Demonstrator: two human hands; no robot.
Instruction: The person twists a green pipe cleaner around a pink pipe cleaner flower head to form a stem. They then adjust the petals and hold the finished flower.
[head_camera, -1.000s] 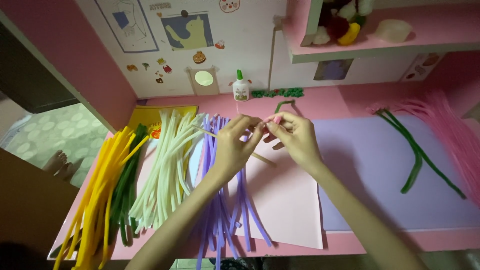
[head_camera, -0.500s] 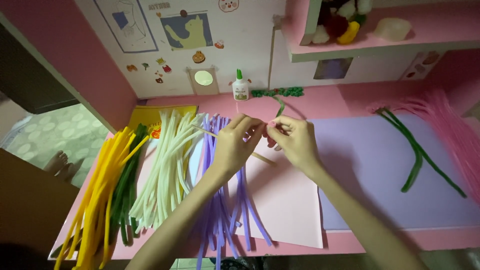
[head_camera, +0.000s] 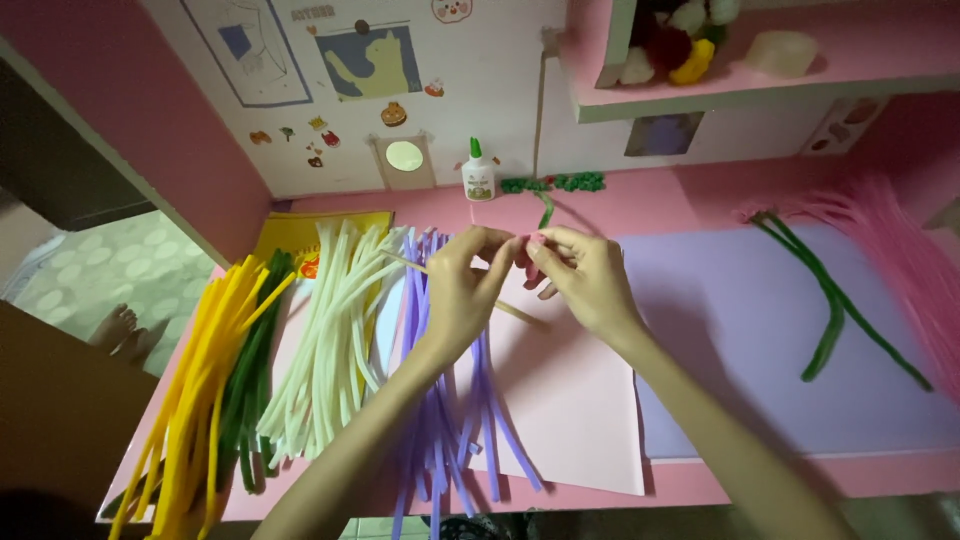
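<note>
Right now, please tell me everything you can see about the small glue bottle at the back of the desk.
The glue bottle is small, white plastic by its look, with a green pointed cap and a label on its front. It stands upright at the back of the pink desk, against the white wall panel. Nothing else touches it; both hands work well in front of it.

thin green pipe cleaner (head_camera: 545, 210), curved, upright btwn both fingertips, above pink sheet (head_camera: 560, 400)
</note>
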